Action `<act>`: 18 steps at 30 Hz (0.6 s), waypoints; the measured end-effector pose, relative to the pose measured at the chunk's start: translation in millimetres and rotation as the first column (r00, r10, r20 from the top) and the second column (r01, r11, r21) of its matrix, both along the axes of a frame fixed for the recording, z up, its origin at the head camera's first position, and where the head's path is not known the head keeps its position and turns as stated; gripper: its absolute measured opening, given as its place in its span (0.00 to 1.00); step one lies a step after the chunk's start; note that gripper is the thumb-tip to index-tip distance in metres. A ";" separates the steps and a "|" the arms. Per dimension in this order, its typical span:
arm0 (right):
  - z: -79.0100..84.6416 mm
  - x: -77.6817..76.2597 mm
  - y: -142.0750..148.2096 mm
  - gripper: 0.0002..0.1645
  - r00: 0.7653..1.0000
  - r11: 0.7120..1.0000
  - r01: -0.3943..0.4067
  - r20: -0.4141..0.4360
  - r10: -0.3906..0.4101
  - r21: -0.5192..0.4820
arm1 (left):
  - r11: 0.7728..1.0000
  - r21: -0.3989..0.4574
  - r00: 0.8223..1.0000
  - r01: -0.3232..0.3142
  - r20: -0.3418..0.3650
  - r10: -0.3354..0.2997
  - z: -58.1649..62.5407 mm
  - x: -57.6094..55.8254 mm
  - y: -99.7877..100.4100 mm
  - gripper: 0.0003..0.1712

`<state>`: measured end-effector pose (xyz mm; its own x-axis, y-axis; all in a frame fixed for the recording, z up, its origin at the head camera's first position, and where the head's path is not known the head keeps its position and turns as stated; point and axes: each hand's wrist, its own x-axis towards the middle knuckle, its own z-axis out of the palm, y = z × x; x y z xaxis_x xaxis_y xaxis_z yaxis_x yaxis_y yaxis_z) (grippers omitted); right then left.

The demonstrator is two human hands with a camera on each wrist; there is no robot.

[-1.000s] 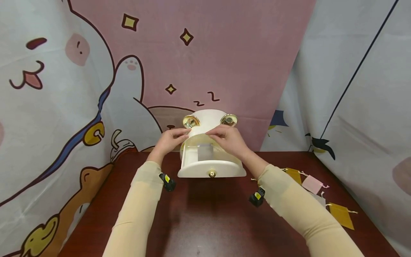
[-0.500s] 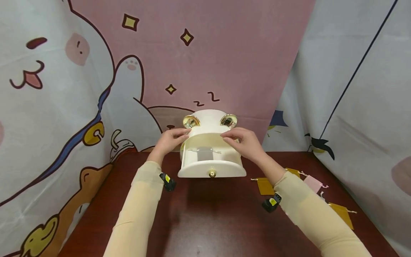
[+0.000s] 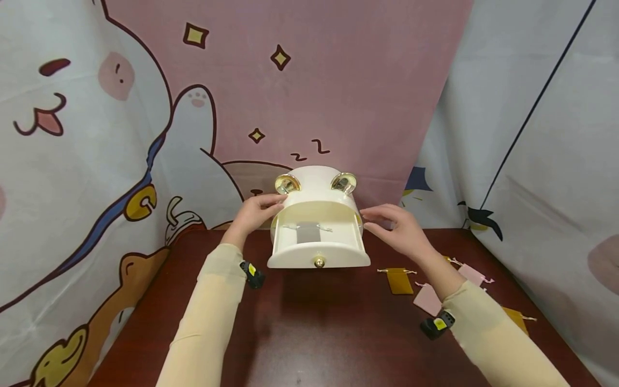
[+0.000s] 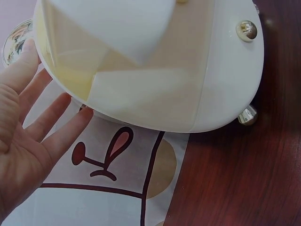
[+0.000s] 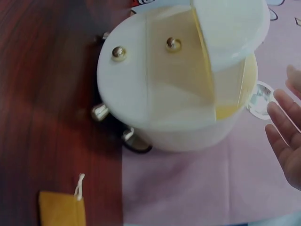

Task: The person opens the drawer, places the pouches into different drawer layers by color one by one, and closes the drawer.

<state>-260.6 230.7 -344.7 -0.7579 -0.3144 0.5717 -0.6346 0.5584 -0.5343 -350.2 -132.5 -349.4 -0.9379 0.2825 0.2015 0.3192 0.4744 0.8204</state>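
A white rounded box [image 3: 316, 185] with two gold bell-like pieces on top stands at the back of the table. Its drawer [image 3: 295, 258], with a gold knob, is pulled out, and a small grey drawstring pouch [image 3: 308, 233] lies inside. My left hand [image 3: 251, 216] touches the box's left side; in the left wrist view its fingers [image 4: 66, 129] are fairly straight along the rim. Just off the box's right side, my right hand [image 3: 398, 232] holds nothing, its fingers loosely extended. The right wrist view shows that hand only partly, at the right edge.
Several drawstring pouches lie on the right of the brown table [image 3: 309, 333], among them a yellow pouch [image 3: 399, 281], a pink pouch [image 3: 428, 299] and another pink pouch [image 3: 471, 274]. A printed cloth [image 3: 338, 80] hangs behind and beside the table.
My right hand has moved from above the drawer to the right, off the box. The grey pouch lies in the drawer with its cords now showing. My left hand has stayed put.
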 end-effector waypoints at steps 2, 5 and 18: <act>-4.6 3.9 8.7 0.18 1.000 0.999 0.026 0.011 -0.026 0.018 | 1.000 -0.007 1.000 -0.001 -0.006 0.001 -0.3 -0.4 0.0 0.21; -12.0 9.9 21.0 0.20 0.997 0.997 0.060 0.035 -0.062 0.040 | 1.000 -0.015 1.000 -0.001 -0.009 0.000 0.2 0.1 0.2 0.22; -52.8 35.4 62.9 0.26 0.971 0.979 0.178 0.144 -0.191 0.097 | 1.000 -0.017 1.000 0.001 0.009 -0.001 1.1 1.9 -0.3 0.23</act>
<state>-225.2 293.6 -397.6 -0.8829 -0.2021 0.4239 -0.4318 0.7044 -0.5634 -348.2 -132.8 -348.3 -0.9393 0.2865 0.1888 0.3126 0.4877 0.8151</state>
